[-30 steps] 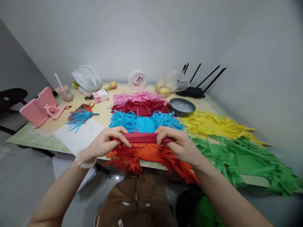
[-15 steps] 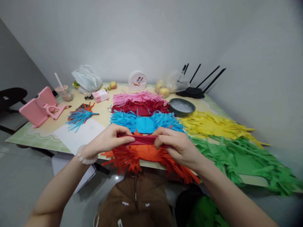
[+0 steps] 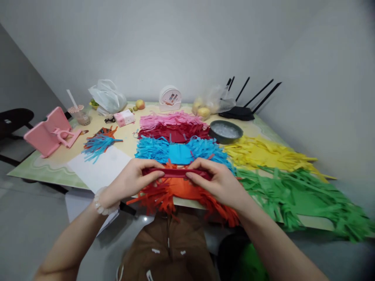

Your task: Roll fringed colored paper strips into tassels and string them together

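Observation:
Between my hands a dark red strip of folded or rolled paper [image 3: 175,173] is stretched level. My left hand [image 3: 140,173] pinches its left end, thumb in front and fingers behind. At the right end my right hand [image 3: 215,179] holds it in the same kind of pinch. Just beneath lies a sheet of orange fringed paper [image 3: 184,188], its cut ends hanging over the table edge. Beyond the strip is blue fringed paper [image 3: 179,153], then dark red fringed paper [image 3: 177,134] and pink fringed paper [image 3: 172,119].
Yellow fringed paper [image 3: 263,153] and green fringed paper [image 3: 310,201] cover the right side. A dark bowl [image 3: 225,132] and a black router [image 3: 237,113] stand behind. Leftward are white paper [image 3: 101,168], a blue-orange tassel [image 3: 101,144], a pink stand [image 3: 48,132] and a drink cup [image 3: 80,115].
My right hand has shifted its grip, with its thumb now laid along the front of the red strip. The strip looks narrower and more tightly folded. My left hand stays nearly in place.

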`<state>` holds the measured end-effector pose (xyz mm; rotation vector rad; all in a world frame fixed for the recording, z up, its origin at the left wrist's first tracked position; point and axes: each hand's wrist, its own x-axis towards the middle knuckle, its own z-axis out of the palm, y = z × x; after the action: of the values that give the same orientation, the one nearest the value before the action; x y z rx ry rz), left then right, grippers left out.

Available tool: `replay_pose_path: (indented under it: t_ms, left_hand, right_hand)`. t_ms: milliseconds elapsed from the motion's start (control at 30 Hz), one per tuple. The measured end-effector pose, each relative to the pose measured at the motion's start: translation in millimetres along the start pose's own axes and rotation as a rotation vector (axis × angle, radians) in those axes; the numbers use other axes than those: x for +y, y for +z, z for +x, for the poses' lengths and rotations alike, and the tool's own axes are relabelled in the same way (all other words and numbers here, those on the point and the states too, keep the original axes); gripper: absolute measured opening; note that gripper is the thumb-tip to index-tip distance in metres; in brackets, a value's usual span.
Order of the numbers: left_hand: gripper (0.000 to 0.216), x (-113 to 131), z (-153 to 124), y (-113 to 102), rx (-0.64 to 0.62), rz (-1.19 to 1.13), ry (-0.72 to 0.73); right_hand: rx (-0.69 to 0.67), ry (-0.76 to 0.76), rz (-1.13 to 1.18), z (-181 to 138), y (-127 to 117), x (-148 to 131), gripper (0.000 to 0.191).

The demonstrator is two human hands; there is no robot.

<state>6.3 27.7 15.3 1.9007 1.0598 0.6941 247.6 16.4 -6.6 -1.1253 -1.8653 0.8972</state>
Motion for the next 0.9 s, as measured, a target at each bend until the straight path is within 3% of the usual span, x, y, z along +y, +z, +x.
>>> replay_pose_path:
  t_ms: [133, 367, 567, 733, 900]
  left_hand:
    - [0.030, -11.0, -2.7, 1.9, 0.024, -0.313, -0.085]
    - [0.017, -24.1, -3.6, 8.2, 0.115, -0.546, -0.019]
    - [0.018, -17.0, -5.8, 5.0, 0.076, -0.342, 0.120]
    - [0.022, -16.0, -6.5, 6.9, 0.112, -0.279, 0.101]
    - [0.023, -15.0, -5.8, 8.4, 0.154, 0.089, 0.166]
  right_hand:
    - [0.096, 0.098, 0.259, -9.0, 7.8, 6.8, 0.021]
    - [0.157, 0.018, 0.458, -10.4, 15.7, 15.1, 0.012]
    - [0.159, -0.008, 0.409, -10.9, 14.5, 12.7, 0.013]
    - [0.167, -0.133, 0.179, -13.6, 10.2, 4.5, 0.015]
    - [0.174, -0.194, -0.038, -15.9, 8.1, 0.9, 0.012]
